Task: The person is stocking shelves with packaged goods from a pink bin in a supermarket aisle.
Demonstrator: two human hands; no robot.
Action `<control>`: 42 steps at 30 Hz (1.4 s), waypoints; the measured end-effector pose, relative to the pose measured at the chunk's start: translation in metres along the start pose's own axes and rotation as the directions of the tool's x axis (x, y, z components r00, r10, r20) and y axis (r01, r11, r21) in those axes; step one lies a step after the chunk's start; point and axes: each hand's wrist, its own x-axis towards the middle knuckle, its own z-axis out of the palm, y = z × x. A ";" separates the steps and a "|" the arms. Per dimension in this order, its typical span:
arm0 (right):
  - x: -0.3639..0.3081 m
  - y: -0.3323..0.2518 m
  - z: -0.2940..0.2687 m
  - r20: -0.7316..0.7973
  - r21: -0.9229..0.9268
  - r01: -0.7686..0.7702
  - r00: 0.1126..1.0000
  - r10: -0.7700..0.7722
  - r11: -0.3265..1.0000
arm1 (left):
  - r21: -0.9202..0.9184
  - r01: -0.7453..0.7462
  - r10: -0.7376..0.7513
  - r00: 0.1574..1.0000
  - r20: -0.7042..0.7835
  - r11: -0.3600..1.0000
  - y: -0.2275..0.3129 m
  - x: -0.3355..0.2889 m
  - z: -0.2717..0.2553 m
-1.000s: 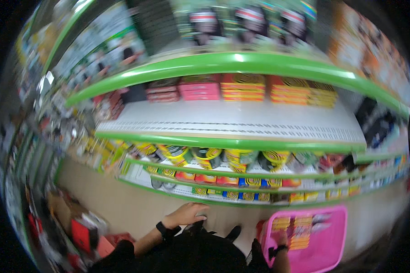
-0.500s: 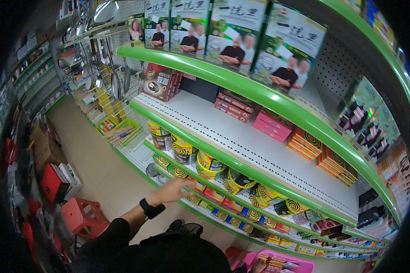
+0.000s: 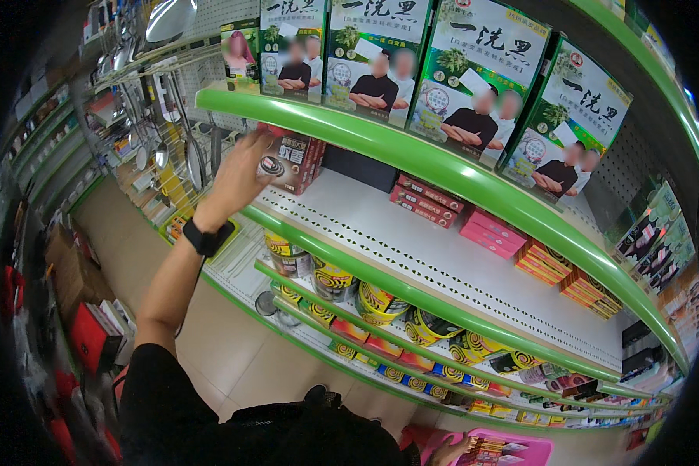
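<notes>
My left hand (image 3: 238, 177) is at a dark red and brown mosquito coil box (image 3: 293, 165) at the left end of the middle shelf. Its fingers bend round the box's left edge, and their tips are partly hidden. The box stands upright on the white shelf, beside similar boxes. Low at the bottom edge, my right hand (image 3: 446, 451) is closed at the left end of a pink basket (image 3: 537, 449). Several flat red and orange boxes (image 3: 489, 448) lie in the basket, close to its fingers.
Low stacks of pink boxes (image 3: 492, 233) and orange boxes (image 3: 544, 262) lie farther right on the shelf. A green shelf edge (image 3: 349, 138) runs above my left hand. Yellow and black tubs (image 3: 380, 301) stand below. Metal ladles (image 3: 194, 159) hang at left.
My left hand has risen from beside the lower shelves to the dark red box. The view has shifted a little, and the basket with my right hand stays at the bottom.
</notes>
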 end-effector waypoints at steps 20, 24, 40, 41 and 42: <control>0.007 -0.068 -0.031 -0.219 0.137 -0.221 0.944 0.247 0.966 | 0.372 -0.109 0.109 0.994 0.021 0.922 -0.048 0.041 0.005; 0.016 -0.079 -0.032 -0.290 -0.018 -0.171 0.944 0.158 0.985 | 0.315 -0.090 0.105 0.994 -0.032 0.945 -0.040 0.034 -0.010; 0.033 -0.139 -0.037 -0.211 -0.087 -0.219 0.957 0.197 0.972 | 0.203 -0.249 0.291 0.932 -0.218 0.947 0.025 -0.064 -0.049; 0.032 -0.144 -0.039 -0.230 -0.113 -0.214 0.956 0.184 0.970 | 0.163 -0.302 0.333 0.917 -0.221 0.939 0.039 -0.066 -0.048; 0.033 -0.149 -0.041 -0.237 -0.106 -0.237 0.949 0.206 0.966 | 0.081 -0.349 0.358 0.901 -0.246 0.934 0.050 -0.073 -0.047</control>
